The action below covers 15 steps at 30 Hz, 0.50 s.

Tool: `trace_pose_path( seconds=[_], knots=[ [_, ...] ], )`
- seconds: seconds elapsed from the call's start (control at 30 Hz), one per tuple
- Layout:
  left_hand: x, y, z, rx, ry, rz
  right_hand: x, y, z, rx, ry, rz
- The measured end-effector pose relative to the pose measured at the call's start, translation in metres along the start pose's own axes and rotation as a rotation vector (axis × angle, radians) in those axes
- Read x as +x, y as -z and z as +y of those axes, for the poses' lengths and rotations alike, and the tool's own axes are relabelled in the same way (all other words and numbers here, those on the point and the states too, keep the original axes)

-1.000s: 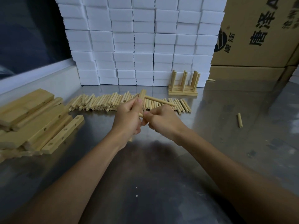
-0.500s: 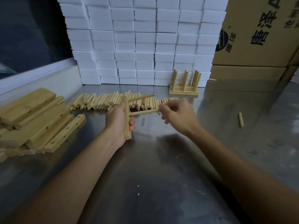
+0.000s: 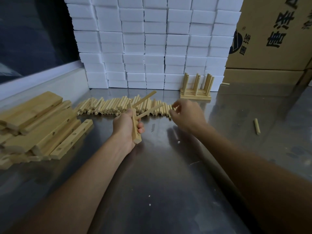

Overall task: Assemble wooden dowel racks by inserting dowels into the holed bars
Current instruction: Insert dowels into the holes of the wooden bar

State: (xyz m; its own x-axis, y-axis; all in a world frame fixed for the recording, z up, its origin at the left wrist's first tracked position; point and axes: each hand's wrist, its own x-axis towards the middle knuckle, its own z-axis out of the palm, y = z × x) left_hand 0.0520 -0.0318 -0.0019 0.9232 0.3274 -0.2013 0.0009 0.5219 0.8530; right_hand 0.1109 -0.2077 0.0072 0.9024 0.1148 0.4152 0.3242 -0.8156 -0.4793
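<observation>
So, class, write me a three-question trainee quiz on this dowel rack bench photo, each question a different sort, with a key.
1. True or false: the left hand grips a holed pale wooden bar with two round wooden dowels already seated.
2. The right hand is: A) holding a dowel, B) empty over the row of loose wooden dowels, C) resting on the finished wooden rack.
3. Fill in: the finished rack stands against the stacked white foam ___.

Key: 1 true; 2 B; 3 blocks.
</observation>
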Motion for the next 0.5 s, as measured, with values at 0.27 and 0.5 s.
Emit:
trace_pose_path(
  seconds=[0.27, 0.5],
  knots=[
    [0.000, 0.001, 0.000, 0.001, -0.004, 0.004, 0.030, -0.019, -0.017, -0.234, -0.059, -0.183],
    [0.001, 0.000, -0.001, -0.003, -0.019, 0.014, 0.027, -0.011, -0.031, -0.284, -0.111, -0.229]
  ],
)
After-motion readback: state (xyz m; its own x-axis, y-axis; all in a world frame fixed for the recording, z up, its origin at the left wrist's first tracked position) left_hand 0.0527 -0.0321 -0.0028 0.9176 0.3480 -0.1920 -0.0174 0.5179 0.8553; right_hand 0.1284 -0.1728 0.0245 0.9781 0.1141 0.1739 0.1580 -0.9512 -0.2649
